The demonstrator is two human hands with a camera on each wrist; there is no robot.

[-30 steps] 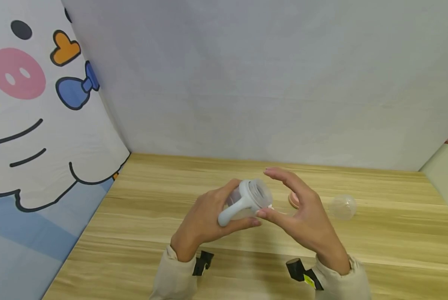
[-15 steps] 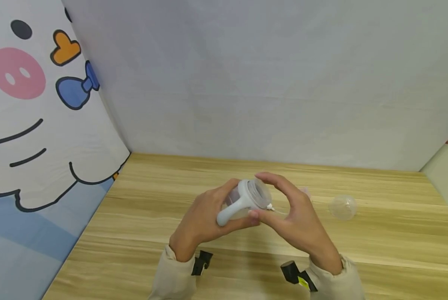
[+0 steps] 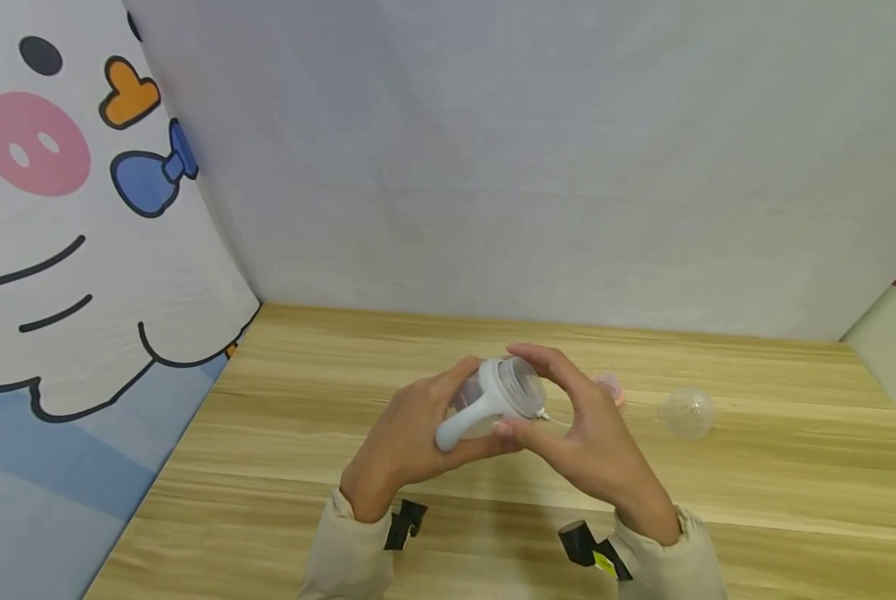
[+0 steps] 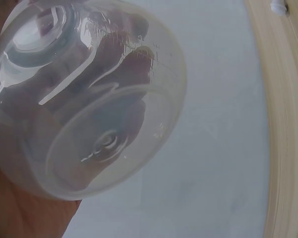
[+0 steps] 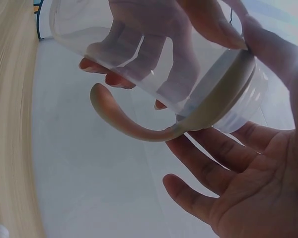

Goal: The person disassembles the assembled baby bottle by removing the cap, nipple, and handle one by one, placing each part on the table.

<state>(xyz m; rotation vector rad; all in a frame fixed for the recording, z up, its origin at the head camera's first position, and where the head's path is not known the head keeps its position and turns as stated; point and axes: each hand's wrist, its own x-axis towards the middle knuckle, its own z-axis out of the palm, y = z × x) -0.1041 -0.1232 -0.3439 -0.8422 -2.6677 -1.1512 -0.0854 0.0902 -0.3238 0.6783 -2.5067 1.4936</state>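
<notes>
A clear baby bottle (image 3: pixel 468 393) is held tilted above the table, its threaded mouth toward the right. My left hand (image 3: pixel 410 433) grips the bottle's body, whose rounded base shows large in the left wrist view. Around the neck sits a pale grey-blue handle ring (image 3: pixel 493 392), one curved handle arm pointing down and left. At this neck end, my right hand (image 3: pixel 590 425) curls thumb and fingers around the ring. The right wrist view shows the right fingertips against the ring (image 5: pixel 228 94), the little finger free. The bottle hides some fingers of the left hand.
A pink collar with a pale top (image 3: pixel 610 390) lies behind the right hand, partly hidden. Farther right is a clear dome cap (image 3: pixel 686 413). A small white piece (image 3: pixel 541 414) with a thin tube shows between the hands. Cloth walls (image 3: pixel 493 167) edge the wooden table.
My right hand has moved left and closed in on the handle ring and bottle neck. The pink collar behind it is now more to the right of the fingers. The left hand stays nearly still.
</notes>
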